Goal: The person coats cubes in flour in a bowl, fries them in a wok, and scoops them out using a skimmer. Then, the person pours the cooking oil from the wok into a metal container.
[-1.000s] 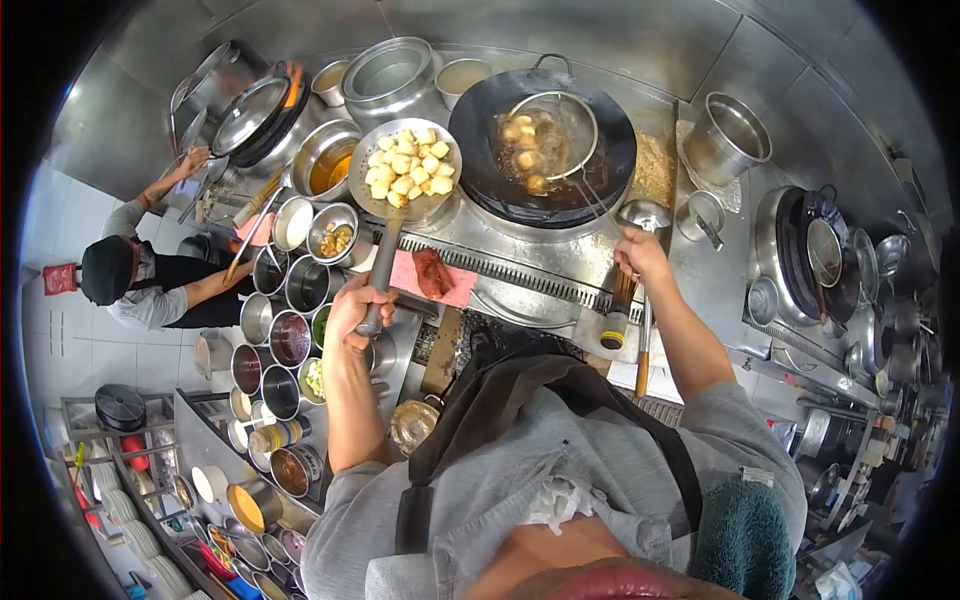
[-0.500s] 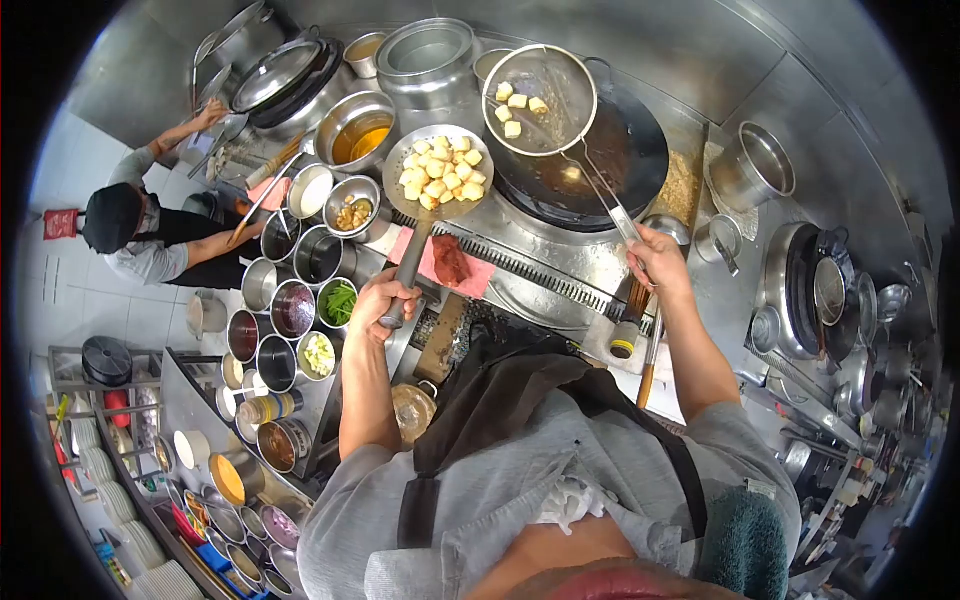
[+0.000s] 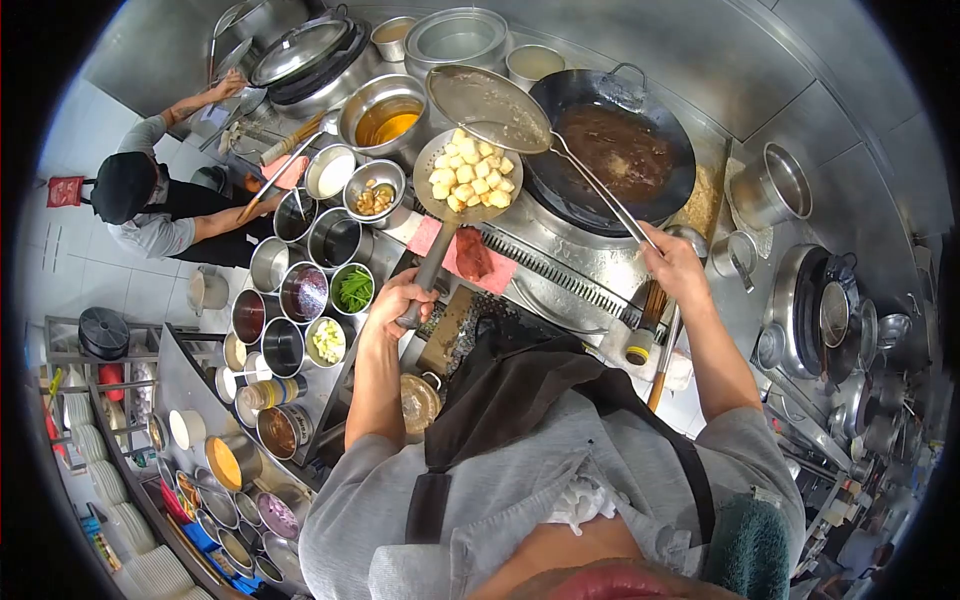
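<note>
My left hand (image 3: 405,300) is closed round the handle of a perforated ladle (image 3: 430,212), which is heaped with pale yellow cubes (image 3: 470,174). With my right hand (image 3: 673,262) I grip the handle of a wire strainer (image 3: 485,105). The strainer is tilted over the back edge of the ladle, and no cubes show in it. Behind and to the right, a black wok (image 3: 676,130) holds dark bubbling oil (image 3: 622,150). A red cloth (image 3: 473,254) lies on a pink cloth (image 3: 505,272) just in front of the ladle.
Metal pots (image 3: 283,346) with sauces and chopped greens crowd the left side. A pot of orange oil (image 3: 388,122) stands behind them. Another person (image 3: 150,205) works at the far left. A brush (image 3: 647,322) and a long wooden handle (image 3: 657,390) lie near my right forearm.
The strainer has lifted cubes out of the wok, moved left and tipped over the ladle. The ladle's heap looks fuller. The view has shifted, so the stove sits farther right.
</note>
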